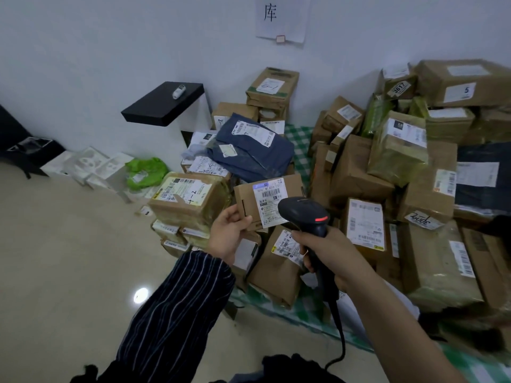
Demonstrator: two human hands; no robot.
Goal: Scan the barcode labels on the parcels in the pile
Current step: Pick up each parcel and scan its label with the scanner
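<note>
My left hand (229,233) grips the lower left corner of a small flat cardboard parcel (244,196) and holds it up, tilted, above the pile. Its white barcode label (269,201) faces me. My right hand (327,251) grips the handle of a black barcode scanner (302,214), whose head sits just right of the label with a red light lit on top. The scanner's cable (341,338) hangs down past my right forearm. Behind and to the right lies the pile of brown parcels (387,189) on a green checked cloth (298,145).
A dark blue mailer bag (254,150) tops the pile behind the held parcel. A black shelf (163,105) juts from the white wall at the left. White boxes (91,167) and a green bag (145,171) lie along the wall. Beige floor (69,258) spreads to the left.
</note>
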